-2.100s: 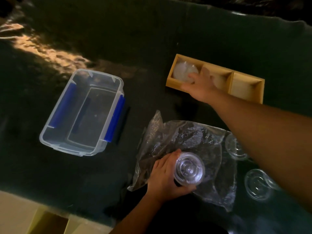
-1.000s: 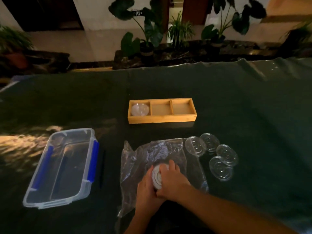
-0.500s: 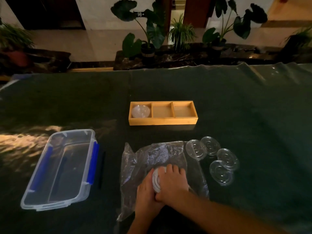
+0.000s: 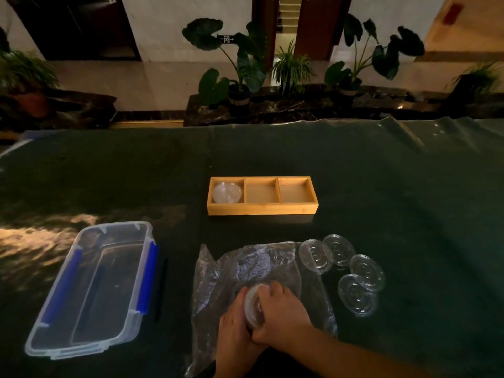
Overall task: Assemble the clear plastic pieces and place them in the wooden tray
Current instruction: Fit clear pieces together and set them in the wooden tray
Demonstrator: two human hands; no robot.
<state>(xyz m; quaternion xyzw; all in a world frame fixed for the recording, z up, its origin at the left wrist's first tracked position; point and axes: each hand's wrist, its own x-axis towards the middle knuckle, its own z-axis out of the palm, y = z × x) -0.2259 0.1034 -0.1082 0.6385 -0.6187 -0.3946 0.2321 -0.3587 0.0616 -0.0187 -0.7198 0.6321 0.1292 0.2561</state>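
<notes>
- A clear plastic cup (image 4: 252,305), round and ridged, is gripped near the centre over a crumpled plastic bag (image 4: 253,268); curled fingers of the left hand (image 4: 234,320) and right hand (image 4: 281,315) wrap it.
- Four clear lids (image 4: 346,268) lie just right.
- A domed clear piece (image 4: 227,192) fills the wooden tray's (image 4: 261,209) left compartment, farther on the surface.

A light wooden tray with three square compartments (image 4: 262,209) sits lengthwise near the middle of the dark green counter, and its left compartment holds one round, clear plastic lidded container (image 4: 227,192), while the middle and right compartments show bare wood. Near the counter's front edge, a round clear plastic cup with its lid (image 4: 253,305) is tilted on its side. To its right, four flat, round clear plastic lids (image 4: 342,270) lie in a loose, partly overlapping cluster.
</notes>
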